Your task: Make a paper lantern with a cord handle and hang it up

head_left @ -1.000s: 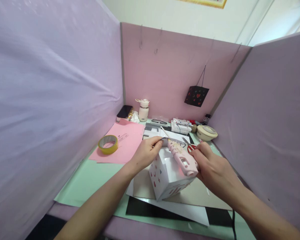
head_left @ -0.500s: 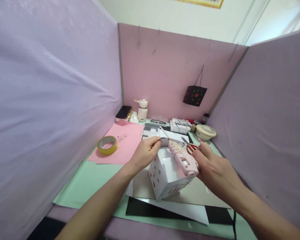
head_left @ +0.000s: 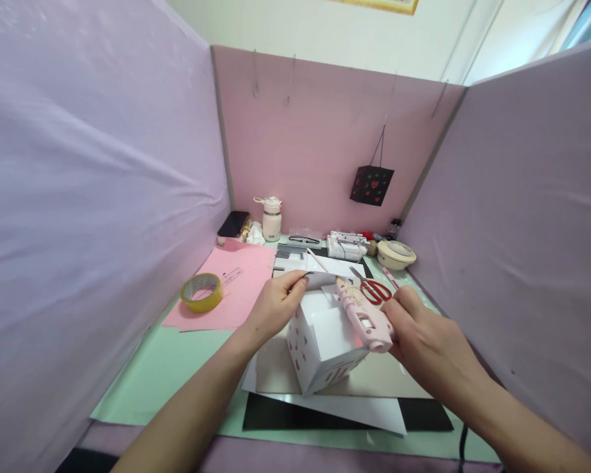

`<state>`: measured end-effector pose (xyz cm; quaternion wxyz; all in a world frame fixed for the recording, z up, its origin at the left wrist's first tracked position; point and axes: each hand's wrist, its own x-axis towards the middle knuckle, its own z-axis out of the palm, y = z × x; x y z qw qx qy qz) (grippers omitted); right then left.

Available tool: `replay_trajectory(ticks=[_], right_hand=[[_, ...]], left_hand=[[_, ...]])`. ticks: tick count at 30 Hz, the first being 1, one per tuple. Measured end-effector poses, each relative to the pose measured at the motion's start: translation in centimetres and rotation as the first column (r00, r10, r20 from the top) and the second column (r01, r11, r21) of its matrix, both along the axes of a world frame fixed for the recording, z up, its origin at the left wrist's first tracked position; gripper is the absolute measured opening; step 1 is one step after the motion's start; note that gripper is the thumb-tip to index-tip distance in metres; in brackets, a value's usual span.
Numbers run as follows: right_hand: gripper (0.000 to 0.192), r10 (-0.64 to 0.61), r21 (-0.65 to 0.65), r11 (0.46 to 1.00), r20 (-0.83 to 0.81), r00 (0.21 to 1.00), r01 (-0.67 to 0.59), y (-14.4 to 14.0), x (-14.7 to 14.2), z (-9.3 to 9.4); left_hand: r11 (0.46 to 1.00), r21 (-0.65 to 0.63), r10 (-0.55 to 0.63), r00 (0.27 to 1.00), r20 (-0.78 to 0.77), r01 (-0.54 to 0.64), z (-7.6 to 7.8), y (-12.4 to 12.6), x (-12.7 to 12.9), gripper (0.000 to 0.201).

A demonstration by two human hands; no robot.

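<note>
Sliding away from the left hand (head_left: 278,302) in the head view, the glue gun (head_left: 350,307) has its tip farther along the white box's (head_left: 325,345) far flap (head_left: 322,280) than a second ago, so that edge is probably getting glued bit by bit. Left fingers pinch the flap, the right hand (head_left: 421,328) has its fingers wrapped round the gun, and the box sits on the beige board (head_left: 270,368).

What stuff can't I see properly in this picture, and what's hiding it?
All in the head view:
Pink glue gun: its handle is covered by the right hand.
White paper box: its far side faces away, behind its near sides.
Dark bit at the left hand: too small to name.
Picture frame: cut off by the top edge.
Black cord: cut off by the bottom edge.
</note>
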<state>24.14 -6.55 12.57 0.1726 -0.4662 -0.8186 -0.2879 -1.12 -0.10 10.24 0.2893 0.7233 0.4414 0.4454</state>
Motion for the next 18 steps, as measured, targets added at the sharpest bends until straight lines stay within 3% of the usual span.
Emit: replay_trajectory(ticks=[12,18], right_hand=[[0.017,-0.124,0.109,0.987,0.030,0.992,0.120,-0.7,-0.1,0.2],[0.019,-0.210,0.135,0.966,-0.090,0.974,0.220,-2.0,1.8,0.2]], left_hand=[[0.999,0.031,-0.038,0.999,-0.030,0.039,-0.1,-0.3,-0.1,0.029],[0.995,0.062,-0.077,0.996,-0.042,0.080,0.2,-1.0,-0.2,0.026]])
